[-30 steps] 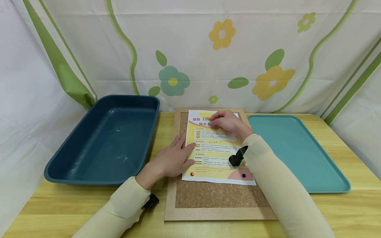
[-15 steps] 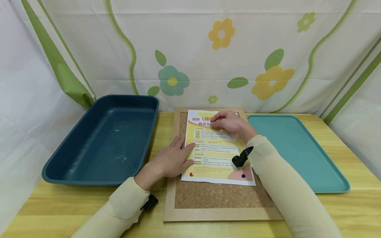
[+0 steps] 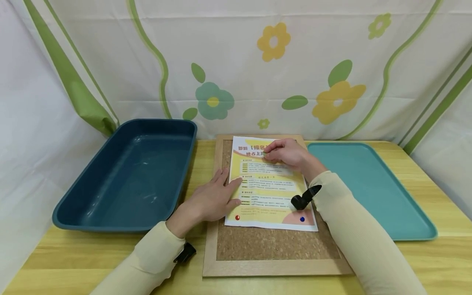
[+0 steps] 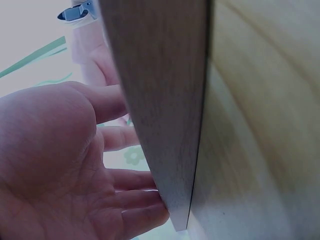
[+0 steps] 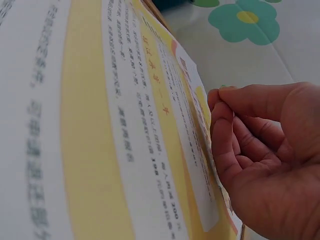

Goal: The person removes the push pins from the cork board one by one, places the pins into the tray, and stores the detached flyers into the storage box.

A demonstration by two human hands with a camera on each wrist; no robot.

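A yellow and white printed poster (image 3: 265, 196) lies on a wood-framed cork board (image 3: 258, 246). A red push pin (image 3: 237, 217) and a blue push pin (image 3: 302, 219) sit at its two near corners. My left hand (image 3: 214, 199), fingers spread, rests over the board's left frame and the poster's left edge; the left wrist view shows its palm (image 4: 55, 150) beside the frame's side (image 4: 162, 110). Near the poster's heading, my right hand (image 3: 287, 155) pinches a small green push pin (image 3: 264, 154), mostly hidden by the fingertips. In the right wrist view, thumb and index finger meet above the paper.
To the left stands a deep dark blue tub (image 3: 140, 192). A flat teal tray (image 3: 383, 196) lies at the right, close to the board. Behind the wooden table (image 3: 110, 254) hangs a white curtain (image 3: 239, 53) with flowers.
My right hand has shifted slightly right along the poster's heading, uncovering more printed characters, still pinching the green push pin. The left hand stays in place.
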